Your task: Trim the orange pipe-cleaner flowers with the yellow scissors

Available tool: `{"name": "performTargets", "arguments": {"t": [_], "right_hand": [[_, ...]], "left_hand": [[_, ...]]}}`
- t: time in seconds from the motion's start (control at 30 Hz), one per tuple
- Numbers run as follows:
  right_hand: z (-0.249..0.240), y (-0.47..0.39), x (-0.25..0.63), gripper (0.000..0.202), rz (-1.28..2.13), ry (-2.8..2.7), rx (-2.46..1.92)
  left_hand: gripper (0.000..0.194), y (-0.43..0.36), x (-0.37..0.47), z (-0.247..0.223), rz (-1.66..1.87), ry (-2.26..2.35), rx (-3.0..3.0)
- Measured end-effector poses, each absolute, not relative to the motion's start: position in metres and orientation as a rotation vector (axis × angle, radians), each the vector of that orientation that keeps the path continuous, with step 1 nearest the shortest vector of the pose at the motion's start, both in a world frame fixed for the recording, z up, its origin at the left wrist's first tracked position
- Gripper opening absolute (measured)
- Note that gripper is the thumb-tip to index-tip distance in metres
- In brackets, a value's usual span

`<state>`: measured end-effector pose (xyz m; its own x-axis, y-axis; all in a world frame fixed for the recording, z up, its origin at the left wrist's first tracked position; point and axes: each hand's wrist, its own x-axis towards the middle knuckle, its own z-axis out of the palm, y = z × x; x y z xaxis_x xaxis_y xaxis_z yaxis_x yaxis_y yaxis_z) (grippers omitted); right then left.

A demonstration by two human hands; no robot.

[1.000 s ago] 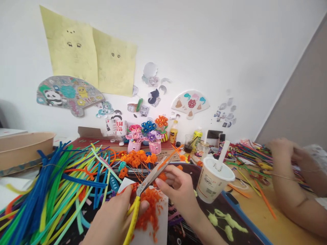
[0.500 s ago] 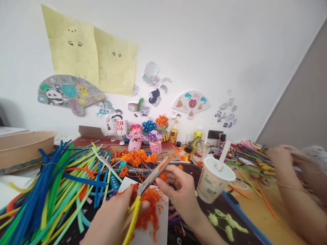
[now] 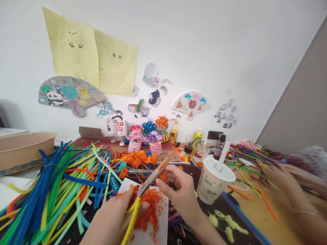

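Observation:
Yellow-handled scissors (image 3: 138, 199) are in my left hand (image 3: 116, 212), their blades pointing up and to the right beside an orange fuzzy stem (image 3: 170, 157). My right hand (image 3: 180, 189) pinches an orange fuzzy piece (image 3: 162, 176) close to the blades. Under the hands lies a white sheet (image 3: 162, 228) scattered with orange fluff clippings (image 3: 150, 214). Several orange fuzzy flowers on wires (image 3: 139, 158) lie just behind it. My left fingertips are partly hidden by the scissors.
Bundled colored stems (image 3: 53, 183) cover the left side. A lidded cup with a straw (image 3: 214, 180) stands right of my right hand. Pots of fuzzy flowers (image 3: 155, 147) and bottles (image 3: 174, 132) stand behind. Another person's hands (image 3: 281, 177) are at the far right.
The other person's hands at the far right have moved lower and toward the table. My own hands and the scissors have barely shifted.

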<state>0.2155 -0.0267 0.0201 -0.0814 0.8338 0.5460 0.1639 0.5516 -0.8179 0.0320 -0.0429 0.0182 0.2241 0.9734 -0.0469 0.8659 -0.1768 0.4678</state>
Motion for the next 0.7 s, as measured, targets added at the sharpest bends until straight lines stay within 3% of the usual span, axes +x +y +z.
{"name": "performTargets", "arguments": {"t": [0.43,0.7], "right_hand": [[0.016,-0.026,0.216,0.015,0.717,-1.640,-0.816],[0.017,-0.026,0.215,0.018,0.733,-1.639,-0.820]], "left_hand": [[0.034,-0.041,0.027,-0.003,0.461,1.584,2.059],[0.043,-0.041,0.029,-0.001,0.410,1.657,2.122]]}}
